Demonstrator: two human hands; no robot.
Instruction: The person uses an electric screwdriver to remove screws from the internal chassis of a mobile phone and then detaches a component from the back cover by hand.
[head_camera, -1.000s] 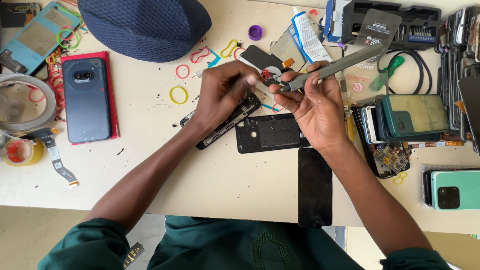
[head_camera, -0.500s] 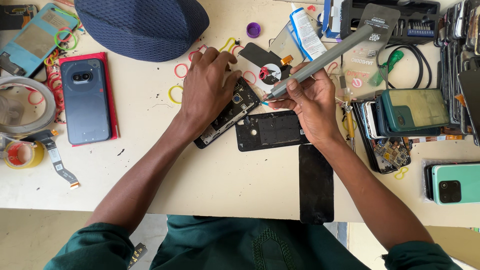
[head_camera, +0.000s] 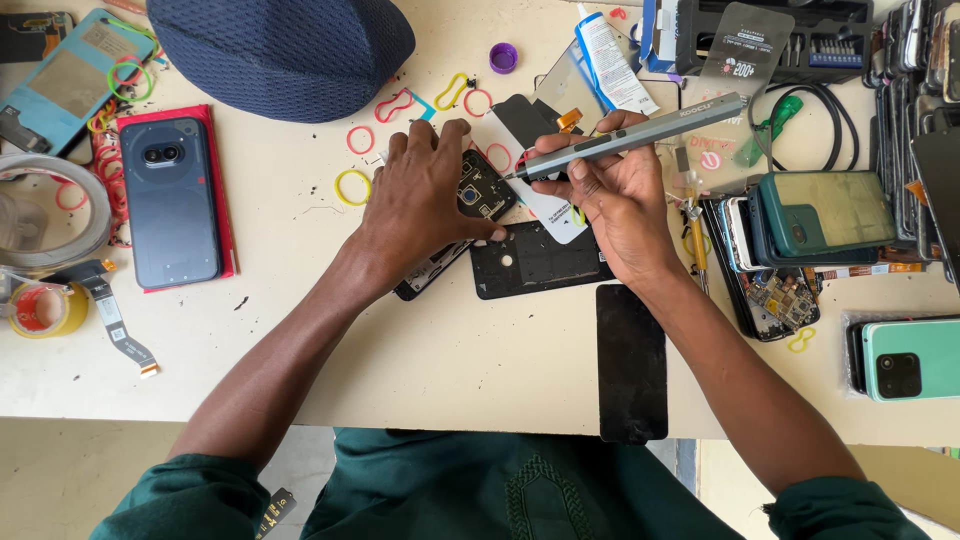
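Observation:
My left hand (head_camera: 425, 200) lies flat over an opened black phone (head_camera: 478, 200) on the table, pinning it down. My right hand (head_camera: 615, 200) grips a grey pen-shaped electric screwdriver (head_camera: 640, 135), with its tip touching the upper end of the phone's exposed inside. A black back cover (head_camera: 535, 262) lies just below the phone, between my two hands. A separate black screen panel (head_camera: 631, 362) rests near the table's front edge under my right forearm.
A dark blue cap (head_camera: 285, 50) sits at the back. A dark blue phone (head_camera: 170, 200) on a red case lies at left, beside tape rolls (head_camera: 45, 215). Coloured rubber bands (head_camera: 352, 186), a glue tube (head_camera: 610, 55), a bit case (head_camera: 800, 40) and stacked phones (head_camera: 825, 215) crowd the back and right.
Both hands moved with the phone toward the back of the table. The screwdriver tip came down onto the phone's upper end.

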